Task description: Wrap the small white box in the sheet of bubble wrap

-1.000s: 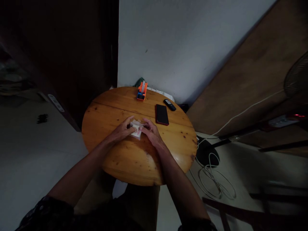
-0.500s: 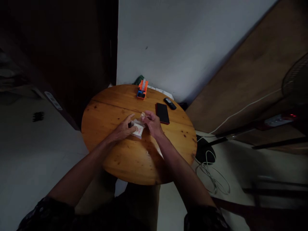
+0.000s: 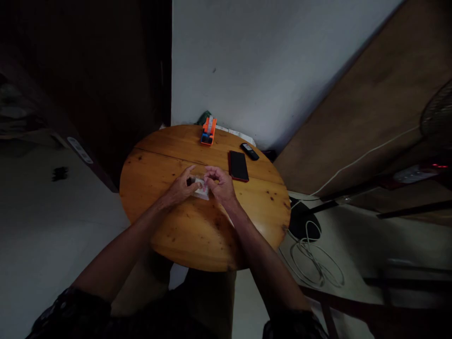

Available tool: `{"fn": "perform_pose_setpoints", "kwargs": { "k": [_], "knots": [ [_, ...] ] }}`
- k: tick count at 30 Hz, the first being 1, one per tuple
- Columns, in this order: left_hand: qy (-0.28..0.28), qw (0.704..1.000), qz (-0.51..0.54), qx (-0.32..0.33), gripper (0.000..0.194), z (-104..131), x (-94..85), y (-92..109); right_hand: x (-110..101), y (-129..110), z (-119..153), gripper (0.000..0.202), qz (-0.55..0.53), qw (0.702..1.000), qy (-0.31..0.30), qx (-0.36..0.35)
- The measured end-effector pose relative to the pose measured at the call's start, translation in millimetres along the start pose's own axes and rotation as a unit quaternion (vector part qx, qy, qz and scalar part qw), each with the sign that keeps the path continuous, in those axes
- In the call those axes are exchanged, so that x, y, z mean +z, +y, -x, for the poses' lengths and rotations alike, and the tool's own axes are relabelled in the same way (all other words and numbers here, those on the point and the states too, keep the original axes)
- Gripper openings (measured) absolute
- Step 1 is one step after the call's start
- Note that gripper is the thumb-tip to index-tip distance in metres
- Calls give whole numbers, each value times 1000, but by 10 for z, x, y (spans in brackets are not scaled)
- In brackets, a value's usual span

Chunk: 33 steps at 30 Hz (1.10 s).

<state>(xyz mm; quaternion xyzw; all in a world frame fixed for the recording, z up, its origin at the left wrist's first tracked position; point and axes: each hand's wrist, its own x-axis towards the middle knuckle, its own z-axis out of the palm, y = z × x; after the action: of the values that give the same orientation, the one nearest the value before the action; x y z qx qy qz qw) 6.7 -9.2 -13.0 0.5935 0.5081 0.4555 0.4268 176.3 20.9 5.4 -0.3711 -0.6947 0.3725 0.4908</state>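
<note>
A small white packet (image 3: pixel 202 192) with reddish print and a clear plastic wrap lies low over the table, between my two hands. My left hand (image 3: pixel 182 186) grips its left side, the thumb pressed on its top face and the index finger stretched out beyond it. At the packet's upper right edge, my right hand (image 3: pixel 221 183) is closed with thumb and fingers bent together against the wrap. The fingertips hide part of that edge.
The packet is over a round wooden table (image 3: pixel 183 226). Toward the wall stand an orange tape dispenser (image 3: pixel 208 131), a black phone-like slab with red edges (image 3: pixel 238 165) and a black remote-like device (image 3: pixel 249 151). Pale cable (image 3: pixel 307 254) coils on the floor at right.
My right hand has come slightly down and left onto the packet's edge. The small pale piece at its fingertips is no longer visible. My left hand keeps its grip.
</note>
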Motion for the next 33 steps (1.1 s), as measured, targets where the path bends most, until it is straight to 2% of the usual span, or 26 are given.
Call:
{"fn": "perform_pose_setpoints", "kwargs": {
  "k": [5,10,14,21,25,28,33],
  "knots": [
    [24,997,-70,29,71,0,13,35,-7,-18,117,28,118,991,-10,-64],
    [22,992,-109,52,65,22,21,55,-43,-81,179,25,283,950,-29,-131],
    [32,990,-127,57,62,31,35,38,-38,-106,202,25,343,928,-38,-143],
    [44,993,-98,43,59,38,3,21,-10,-90,209,27,373,916,-44,-141],
    [92,983,-127,91,37,63,-31,68,-17,-90,202,27,363,922,-42,-128],
    [93,977,-136,135,19,63,-24,71,-24,-94,205,26,344,931,-32,-118],
    [74,983,-111,123,16,29,10,15,-21,-76,207,24,307,945,-8,-108]
  ]
}}
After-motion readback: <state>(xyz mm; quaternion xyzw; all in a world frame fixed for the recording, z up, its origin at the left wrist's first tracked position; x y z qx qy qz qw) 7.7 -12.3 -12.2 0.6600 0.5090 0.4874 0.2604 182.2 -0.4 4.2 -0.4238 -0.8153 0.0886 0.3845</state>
